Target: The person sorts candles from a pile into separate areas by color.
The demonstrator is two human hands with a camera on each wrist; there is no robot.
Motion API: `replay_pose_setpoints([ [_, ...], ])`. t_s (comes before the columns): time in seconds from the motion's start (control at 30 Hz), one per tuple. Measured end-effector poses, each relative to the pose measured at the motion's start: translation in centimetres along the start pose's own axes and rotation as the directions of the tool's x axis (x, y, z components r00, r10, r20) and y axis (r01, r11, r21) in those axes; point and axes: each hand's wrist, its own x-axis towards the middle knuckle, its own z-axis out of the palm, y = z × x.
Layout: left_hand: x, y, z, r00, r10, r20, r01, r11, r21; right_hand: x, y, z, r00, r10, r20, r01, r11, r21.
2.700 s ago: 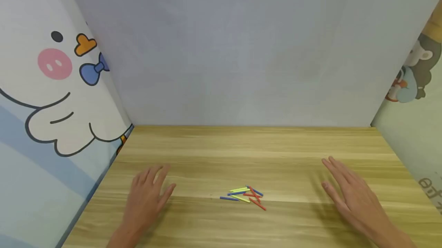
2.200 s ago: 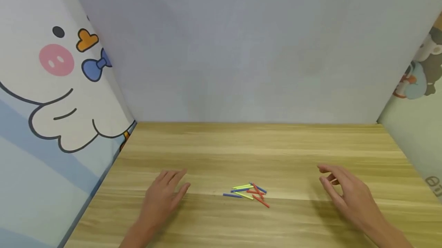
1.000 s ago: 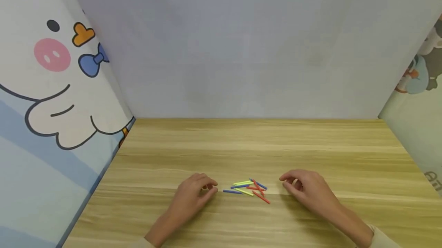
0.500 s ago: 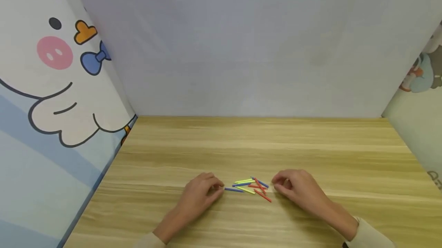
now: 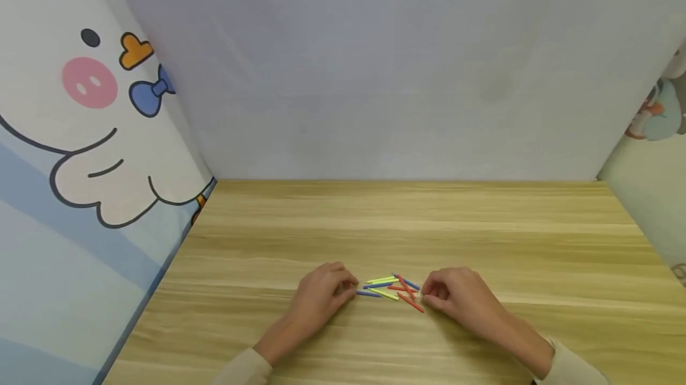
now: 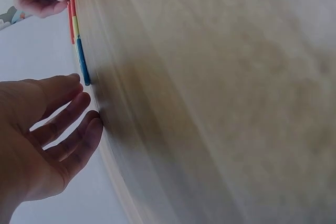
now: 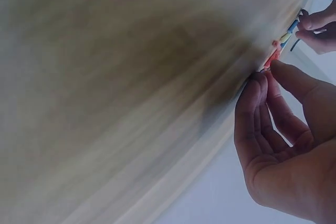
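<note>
Several thin red, yellow and blue sticks lie in a loose, crossing heap on the wooden table. My left hand [image 5: 321,296] is at the heap's left side, its fingertips right at the end of a blue stick [image 5: 368,294]. Seen in the left wrist view, its fingers curve loosely and the thumb tip is close to the blue stick [image 6: 82,61]. On the other side, my right hand [image 5: 463,296] has bent fingers, with fingertips beside the red sticks [image 5: 410,303]. The right wrist view has its thumb overlapping the red sticks' ends. Yellow sticks [image 5: 383,294] lie between the hands.
The wood-grain table [image 5: 268,212] reaches back to a plain grey-white backdrop [image 5: 375,75]. A cartoon-printed cloth [image 5: 80,135] hangs along the left side, and another printed cloth [image 5: 648,182] borders the right.
Both hands have come inward from the table's sides to the heap, their fingers curling more. In the last half second the left hand edged right. The sticks keep their arrangement.
</note>
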Motion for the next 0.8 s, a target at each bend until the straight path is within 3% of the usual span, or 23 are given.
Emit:
replay_pose_setpoints([
  [0.27, 0.11, -0.18, 0.0, 0.996, -0.03, 0.084, 0.031, 0.999, -0.008, -0.51, -0.52, 0.15, 1.0, 0.0, 0.003, 0.0, 1.0, 0.012],
  [0.8, -0.12, -0.15, -0.19, 0.997, -0.026, 0.073, 0.027, 1.0, -0.015, -0.82, -0.83, 0.53, 0.999, -0.032, -0.017, 0.031, 0.999, -0.038],
])
